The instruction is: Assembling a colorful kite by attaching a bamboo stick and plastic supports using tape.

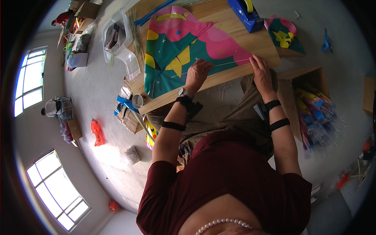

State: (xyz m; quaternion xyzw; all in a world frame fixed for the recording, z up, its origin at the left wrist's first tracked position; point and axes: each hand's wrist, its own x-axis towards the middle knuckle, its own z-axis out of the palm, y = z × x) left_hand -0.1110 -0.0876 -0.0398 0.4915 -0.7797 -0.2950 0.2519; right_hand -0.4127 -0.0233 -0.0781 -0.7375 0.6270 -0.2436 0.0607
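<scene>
A printed fabric sheet [227,45], pink and green with yellow cartoon figures, lies partly folded on a wooden board [270,53] over my lap. Across its near part runs a thin white line [231,62], a rod or cord; I cannot tell which. My left hand [199,73] is closed in a pinch over that line, and what its fingers hold is hidden. The fingers of my right hand [261,74] are stretched out, their tips touching the sheet's right end near the line.
A blue tape dispenser [246,15] stands at the board's far right. Clear plastic bins [127,58] are beyond its left edge. A tape roll [138,101] sits at the near left corner. To the right, a cardboard box [309,78] holds several bagged, colourful items [317,113].
</scene>
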